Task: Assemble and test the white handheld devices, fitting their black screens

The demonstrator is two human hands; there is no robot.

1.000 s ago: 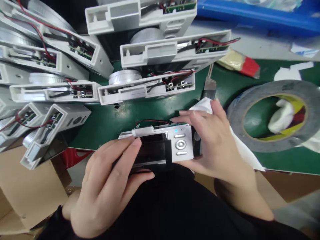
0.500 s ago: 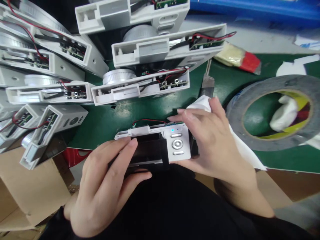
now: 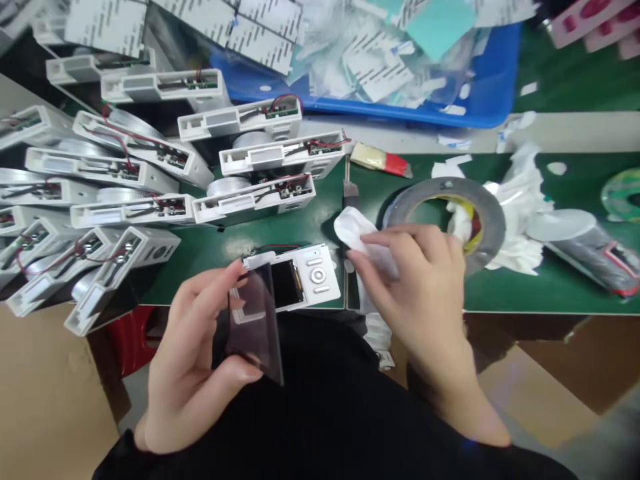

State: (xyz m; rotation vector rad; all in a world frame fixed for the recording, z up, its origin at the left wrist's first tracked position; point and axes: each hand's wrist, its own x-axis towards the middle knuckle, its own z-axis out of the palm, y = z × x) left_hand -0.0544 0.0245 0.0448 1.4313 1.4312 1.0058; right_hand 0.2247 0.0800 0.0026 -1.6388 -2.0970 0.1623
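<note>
My left hand (image 3: 200,360) grips a dark see-through screen cover panel (image 3: 257,327) by its edges, tilted on end. Behind it, a white camera body (image 3: 327,273) lies at the table's near edge, its small screen (image 3: 287,283) bare and its buttons facing up. Part of that body is hidden behind the panel. My right hand (image 3: 417,273) pinches a white wiping cloth (image 3: 353,230) between thumb and fingers, to the right of the camera body and apart from it.
Several open white camera housings (image 3: 270,157) with exposed wires stand at the left. A grey tape roll (image 3: 493,213), a brush (image 3: 380,160) and crumpled tissue (image 3: 525,200) lie at the right. Behind is a blue tray (image 3: 493,113) of films. A capped container (image 3: 575,243) lies farther right.
The dark panel has come off the camera body in my left hand and now stands tilted. My right hand has let go of the body and taken up the white cloth. The view has widened.
</note>
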